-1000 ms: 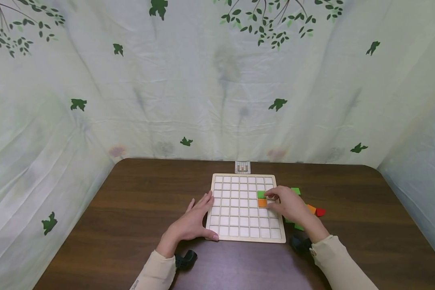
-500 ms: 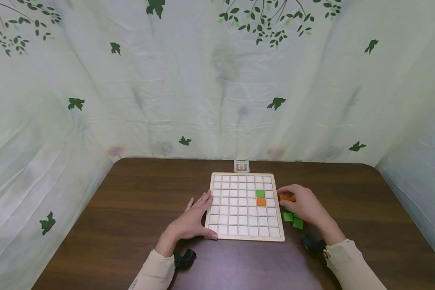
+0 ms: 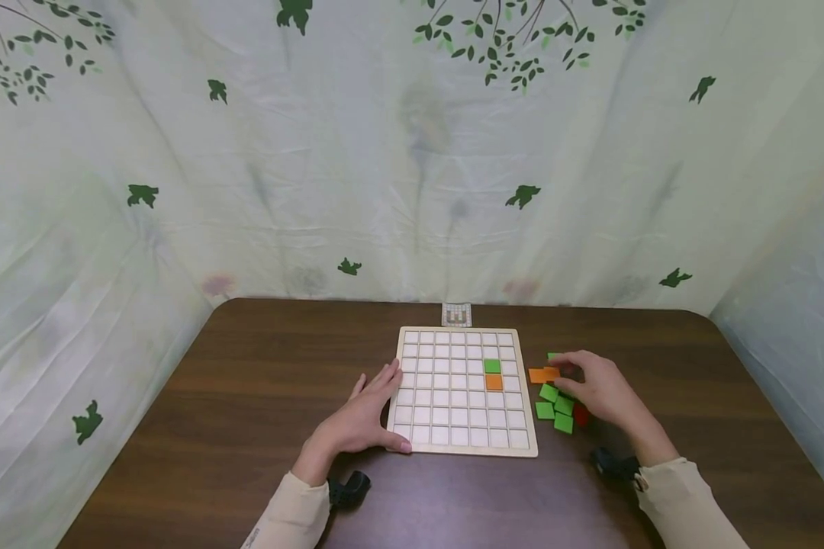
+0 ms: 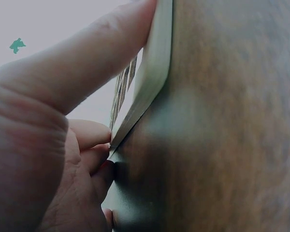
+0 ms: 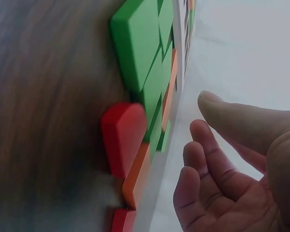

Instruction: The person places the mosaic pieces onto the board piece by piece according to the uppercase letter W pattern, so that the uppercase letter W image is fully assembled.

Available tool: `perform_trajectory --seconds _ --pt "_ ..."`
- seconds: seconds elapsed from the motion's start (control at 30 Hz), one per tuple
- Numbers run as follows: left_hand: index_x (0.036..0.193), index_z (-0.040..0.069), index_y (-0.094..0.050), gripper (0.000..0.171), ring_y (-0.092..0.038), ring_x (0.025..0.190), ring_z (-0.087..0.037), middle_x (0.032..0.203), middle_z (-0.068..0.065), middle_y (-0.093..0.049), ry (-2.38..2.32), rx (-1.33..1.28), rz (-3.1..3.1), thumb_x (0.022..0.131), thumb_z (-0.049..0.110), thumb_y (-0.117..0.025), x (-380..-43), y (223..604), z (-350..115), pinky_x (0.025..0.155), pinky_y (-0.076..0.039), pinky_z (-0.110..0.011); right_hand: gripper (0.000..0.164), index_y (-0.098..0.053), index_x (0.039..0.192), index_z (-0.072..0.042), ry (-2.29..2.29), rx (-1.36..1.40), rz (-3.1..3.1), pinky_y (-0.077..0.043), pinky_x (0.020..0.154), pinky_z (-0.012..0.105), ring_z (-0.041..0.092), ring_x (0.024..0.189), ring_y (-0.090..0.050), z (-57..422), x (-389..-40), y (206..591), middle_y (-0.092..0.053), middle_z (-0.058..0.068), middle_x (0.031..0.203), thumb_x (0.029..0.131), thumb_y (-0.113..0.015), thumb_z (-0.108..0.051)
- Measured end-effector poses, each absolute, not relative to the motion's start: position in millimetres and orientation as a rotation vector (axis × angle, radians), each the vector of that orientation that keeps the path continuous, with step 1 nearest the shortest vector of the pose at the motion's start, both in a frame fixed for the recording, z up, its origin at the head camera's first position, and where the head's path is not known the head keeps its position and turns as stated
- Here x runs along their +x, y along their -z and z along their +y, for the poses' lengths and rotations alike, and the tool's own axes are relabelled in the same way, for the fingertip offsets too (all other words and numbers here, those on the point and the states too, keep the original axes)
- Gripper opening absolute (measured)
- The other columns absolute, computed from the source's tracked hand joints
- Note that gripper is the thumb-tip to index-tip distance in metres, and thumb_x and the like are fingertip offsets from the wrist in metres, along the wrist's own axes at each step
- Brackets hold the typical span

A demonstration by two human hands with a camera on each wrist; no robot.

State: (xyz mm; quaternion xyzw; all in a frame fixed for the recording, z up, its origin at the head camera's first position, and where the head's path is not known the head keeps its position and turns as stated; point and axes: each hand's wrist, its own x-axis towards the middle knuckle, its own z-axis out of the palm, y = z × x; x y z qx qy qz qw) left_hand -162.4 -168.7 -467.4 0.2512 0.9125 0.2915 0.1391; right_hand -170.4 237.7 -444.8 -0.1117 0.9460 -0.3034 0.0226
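A square board with a light wood frame and a white grid (image 3: 449, 396) lies on the table. One green tile (image 3: 492, 366) and one orange tile (image 3: 494, 382) sit in it, one above the other. My left hand (image 3: 360, 415) rests against the board's left edge, its thumb at the near left corner. To the right of the board, my right hand (image 3: 600, 387) hovers over loose tiles, thumb and fingers apart with nothing between them in the right wrist view. Nearest its fingertips are orange tiles (image 3: 542, 375); loose green tiles (image 3: 555, 408) and a red tile (image 5: 124, 137) lie below.
A small printed card (image 3: 456, 315) lies beyond the board at the far edge of the brown table (image 3: 281, 351). A pale curtain with leaf patterns (image 3: 378, 152) hangs behind the table and along its sides.
My right hand has moved off the board to the right, over the loose tiles. Orange tiles now lie nearer the board. The left hand has stayed at the board's edge.
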Motion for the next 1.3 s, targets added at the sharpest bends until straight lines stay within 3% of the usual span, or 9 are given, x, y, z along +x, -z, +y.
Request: perform_trajectory --seconds 1.3 --pt "0.16 0.001 -0.017 0.122 -0.004 0.154 -0.027 0.168 -0.011 -0.006 -0.838 0.701 2.628 0.073 0.049 -0.088 -162 467 -170 0.12 0.002 -0.057 0.036 -0.071 0.115 0.004 0.826 -0.287 2.849 -0.054 0.082 0.052 0.032 0.095 -0.063 259 -172 450 -0.07 0.014 0.107 0.087 -0.079 -0.017"
